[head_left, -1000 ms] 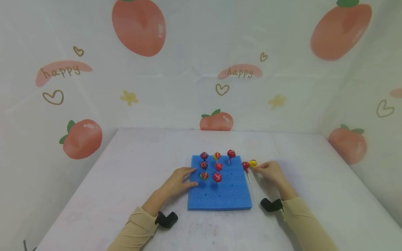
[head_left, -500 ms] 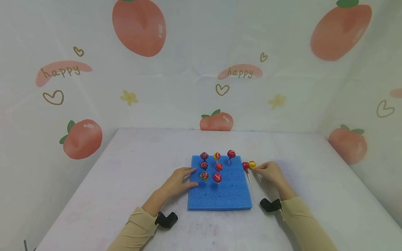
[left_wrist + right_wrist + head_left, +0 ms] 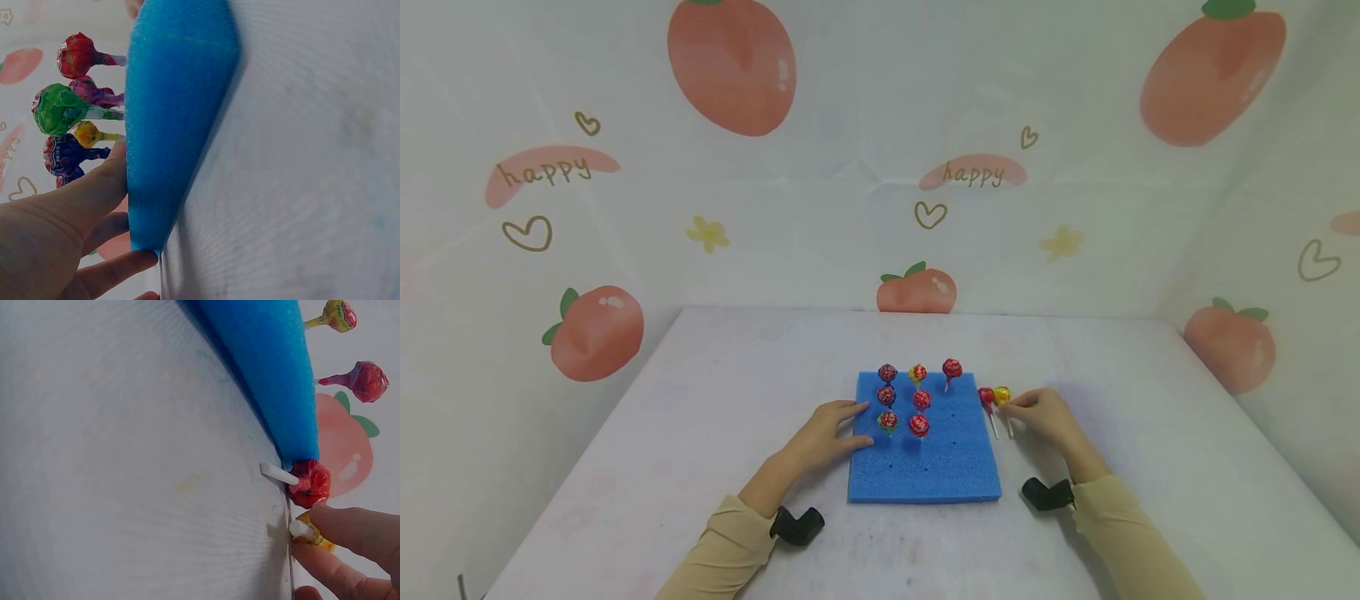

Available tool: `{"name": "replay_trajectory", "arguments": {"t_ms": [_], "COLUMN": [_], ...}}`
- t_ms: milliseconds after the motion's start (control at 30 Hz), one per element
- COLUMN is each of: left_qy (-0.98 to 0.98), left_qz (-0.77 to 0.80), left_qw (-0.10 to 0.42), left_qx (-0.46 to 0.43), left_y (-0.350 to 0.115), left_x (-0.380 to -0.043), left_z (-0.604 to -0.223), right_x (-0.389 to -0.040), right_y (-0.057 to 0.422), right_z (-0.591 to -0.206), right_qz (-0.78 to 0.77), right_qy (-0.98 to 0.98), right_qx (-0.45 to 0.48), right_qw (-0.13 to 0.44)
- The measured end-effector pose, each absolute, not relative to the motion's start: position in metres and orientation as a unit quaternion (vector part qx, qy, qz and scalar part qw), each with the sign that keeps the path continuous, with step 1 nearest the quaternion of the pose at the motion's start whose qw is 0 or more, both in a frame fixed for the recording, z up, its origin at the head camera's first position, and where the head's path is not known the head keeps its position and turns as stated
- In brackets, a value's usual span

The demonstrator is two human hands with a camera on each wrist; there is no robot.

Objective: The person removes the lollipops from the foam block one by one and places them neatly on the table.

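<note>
A blue foam block (image 3: 880, 479) holds several wrapped lollipops standing upright, among them a red one (image 3: 919, 426) and a green-wrapped one (image 3: 59, 109). My left hand (image 3: 822, 435) rests against the block's left edge, with thumb and fingers spread and fairly straight. On the right, my right hand (image 3: 1047, 414) pinches a yellow lollipop (image 3: 1002, 394) between thumb and finger, just below its head. A red lollipop (image 3: 987, 395) lies on the table between that one and the block's right edge. In the right wrist view, the thumb and finger partly cover the yellow lollipop.
Small holes (image 3: 954, 443) show in the front and right parts of the block. The white table (image 3: 700, 400) reaches back to a cloth backdrop (image 3: 820, 225) printed with fruit and hearts. A black wrist camera (image 3: 1047, 492) juts from the right sleeve.
My right hand has shifted slightly left with the yellow lollipop, whose head now sits close to the red one. Its stick has swung to the left. My left hand has stayed in place.
</note>
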State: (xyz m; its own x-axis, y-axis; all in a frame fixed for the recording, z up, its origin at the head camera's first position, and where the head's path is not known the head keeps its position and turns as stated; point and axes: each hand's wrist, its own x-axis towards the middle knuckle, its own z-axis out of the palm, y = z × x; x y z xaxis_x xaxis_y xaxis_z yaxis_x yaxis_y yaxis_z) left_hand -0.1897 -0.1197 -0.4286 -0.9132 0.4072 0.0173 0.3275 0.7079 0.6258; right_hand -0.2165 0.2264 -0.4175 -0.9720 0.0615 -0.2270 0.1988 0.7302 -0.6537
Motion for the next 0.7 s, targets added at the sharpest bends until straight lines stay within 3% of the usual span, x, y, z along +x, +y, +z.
{"name": "replay_trajectory", "arguments": {"t_ms": [700], "left_qy": [0.924], "left_qz": [0.323], "left_qw": [0.065], "left_qx": [0.193], "left_y": [-0.1199], "left_x": [-0.1880], "left_z": [-0.4274], "right_x": [-0.2143], "right_y": [0.2278], "right_z": [-0.4146], "right_qz": [-0.371], "right_qy": [0.923], "right_qx": [0.064], "right_qw": [0.082]}}
